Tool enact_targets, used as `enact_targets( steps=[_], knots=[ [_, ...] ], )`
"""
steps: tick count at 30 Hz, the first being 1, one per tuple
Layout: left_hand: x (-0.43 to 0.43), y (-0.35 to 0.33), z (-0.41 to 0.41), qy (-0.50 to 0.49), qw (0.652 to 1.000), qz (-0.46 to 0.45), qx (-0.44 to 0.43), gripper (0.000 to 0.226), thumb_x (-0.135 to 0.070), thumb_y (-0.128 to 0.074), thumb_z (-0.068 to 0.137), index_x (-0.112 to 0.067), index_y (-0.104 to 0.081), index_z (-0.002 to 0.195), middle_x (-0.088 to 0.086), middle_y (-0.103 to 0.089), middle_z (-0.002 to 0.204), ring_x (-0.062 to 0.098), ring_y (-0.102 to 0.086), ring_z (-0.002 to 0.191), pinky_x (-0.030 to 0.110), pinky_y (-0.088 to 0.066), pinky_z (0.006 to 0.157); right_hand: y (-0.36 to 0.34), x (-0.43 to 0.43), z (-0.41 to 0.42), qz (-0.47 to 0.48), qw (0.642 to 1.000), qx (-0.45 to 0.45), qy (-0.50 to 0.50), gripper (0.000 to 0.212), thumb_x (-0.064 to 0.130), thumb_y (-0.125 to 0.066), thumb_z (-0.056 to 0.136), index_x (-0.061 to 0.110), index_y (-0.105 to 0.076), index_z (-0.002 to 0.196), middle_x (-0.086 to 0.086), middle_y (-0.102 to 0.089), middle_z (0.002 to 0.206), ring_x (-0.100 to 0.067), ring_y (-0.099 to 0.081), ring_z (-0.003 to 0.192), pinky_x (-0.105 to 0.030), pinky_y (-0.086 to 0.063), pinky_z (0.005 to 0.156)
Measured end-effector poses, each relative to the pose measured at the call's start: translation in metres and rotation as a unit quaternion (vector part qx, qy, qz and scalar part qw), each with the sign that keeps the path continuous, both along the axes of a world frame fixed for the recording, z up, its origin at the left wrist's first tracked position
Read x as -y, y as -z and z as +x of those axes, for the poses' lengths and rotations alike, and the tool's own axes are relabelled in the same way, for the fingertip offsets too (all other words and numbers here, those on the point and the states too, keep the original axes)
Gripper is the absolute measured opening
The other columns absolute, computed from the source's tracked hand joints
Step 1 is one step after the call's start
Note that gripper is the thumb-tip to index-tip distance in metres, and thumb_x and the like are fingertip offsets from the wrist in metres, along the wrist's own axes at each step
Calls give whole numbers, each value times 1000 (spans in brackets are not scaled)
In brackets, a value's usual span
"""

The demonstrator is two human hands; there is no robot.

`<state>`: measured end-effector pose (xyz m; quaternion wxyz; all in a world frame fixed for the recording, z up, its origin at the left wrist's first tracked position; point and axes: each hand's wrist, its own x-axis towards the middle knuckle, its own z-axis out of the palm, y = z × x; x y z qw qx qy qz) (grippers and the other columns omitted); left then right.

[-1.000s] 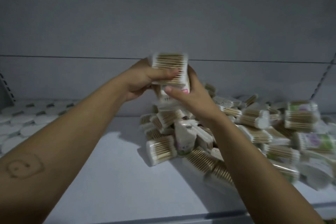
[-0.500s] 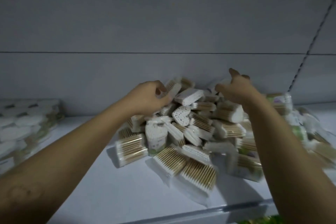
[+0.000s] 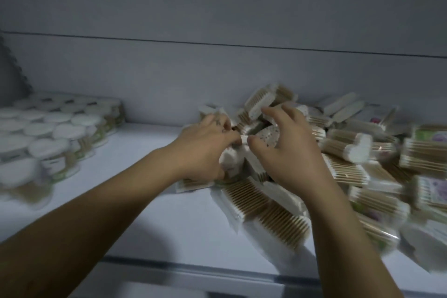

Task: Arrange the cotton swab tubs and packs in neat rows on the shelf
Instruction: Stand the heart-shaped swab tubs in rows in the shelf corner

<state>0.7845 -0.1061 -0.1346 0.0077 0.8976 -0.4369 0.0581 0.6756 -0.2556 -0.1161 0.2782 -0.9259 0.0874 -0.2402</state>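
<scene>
On shelf [image 3: 169,225] | left hand [image 3: 205,150] grips swab pack [image 3: 231,159] | right hand [image 3: 287,155] over heap [image 3: 350,169]

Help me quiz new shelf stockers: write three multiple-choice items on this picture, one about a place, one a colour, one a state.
1. Where do the round cotton swab tubs stand on the shelf?
A. at its right
B. at its left
C. on top of the packs
2. What colour are the tubs' lids?
A. red
B. black
C. white
3. How do the cotton swab packs lie?
A. in a loose heap
B. in neat rows
C. stacked in one tall column
Key: 1 B, the tubs fill the shelf's left side; 2 C, every lid in view is white; 3 A, the packs lie tilted across one another.
</scene>
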Motion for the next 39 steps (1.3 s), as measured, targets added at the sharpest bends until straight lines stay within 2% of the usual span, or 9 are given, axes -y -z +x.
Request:
enact_targets(
  steps=[10,14,18,20,22,25,29,35,39],
  knots=[
    [2,4,7,20,997,-28,-69,52,-38,-75,75,-29,-48,119,-4,-50,119,20,-54,104,35,-47,85,7,-11,15,-49,998,44,-5,50,31,-61,87,26,-50,135,-7,-39,145,-24,-32,137,-42,-30,112],
    [-14,-32,9,52,982,-144,-107,44,-35,-82,70,-28,-57,106,-11,-53,98,7,-49,89,23,-39,75,0,-24,24,-35,992,123,-9,45,21,-65,84,21,-56,129,-10,-46,138,-27,-43,128,-42,-36,107],
    [-57,-67,27,20,978,-176,-112,52,-39,-80,74,-28,-59,120,-7,-59,115,8,-54,99,25,-45,87,-6,-55,34,-14,976,216,-29,43,14,-63,85,19,-57,127,-7,-47,136,-24,-46,124,-37,-38,100],
    [-82,-79,46,-9,984,-157,-85,53,-34,-79,76,-26,-58,123,-6,-60,119,6,-53,97,20,-42,82,-5,-79,47,-16,973,228,-42,42,15,-59,84,17,-57,126,-8,-49,133,-26,-48,122,-38,-40,99],
    [-102,-86,70,-59,990,-117,-61,53,-31,-77,78,-24,-56,127,-4,-59,125,8,-50,95,19,-37,75,-2,-101,65,-41,976,203,-62,41,15,-58,80,15,-60,121,-10,-54,127,-29,-52,116,-40,-43,96],
    [-127,-82,111,-131,989,-32,-64,54,-39,-73,82,-27,-51,130,-2,-54,130,14,-49,96,25,-39,79,0,-134,96,-129,980,92,-117,36,17,-56,82,20,-62,117,-6,-61,113,-32,-59,101,-39,-48,85],
    [-145,-60,159,-179,980,30,-78,57,-50,-71,80,-31,-50,129,-4,-52,131,19,-51,112,31,-44,88,8,-172,133,-226,961,-38,-153,45,21,-49,91,23,-45,136,-4,-54,126,-27,-51,115,-36,-39,93],
    [-150,-32,201,-158,984,86,-4,58,-57,-68,76,-30,-49,123,-3,-57,123,20,-55,109,32,-41,84,37,-189,143,-278,937,-67,-202,36,18,-50,87,18,-55,123,-7,-57,119,-30,-53,109,-40,-37,92],
    [-153,-23,212,-135,981,119,72,51,-58,-64,78,-23,-54,113,0,-57,119,20,-53,110,32,-36,79,43,-180,137,-262,943,-52,-197,34,28,-48,89,20,-56,121,-3,-59,115,-27,-55,106,-41,-43,91]
  ],
)
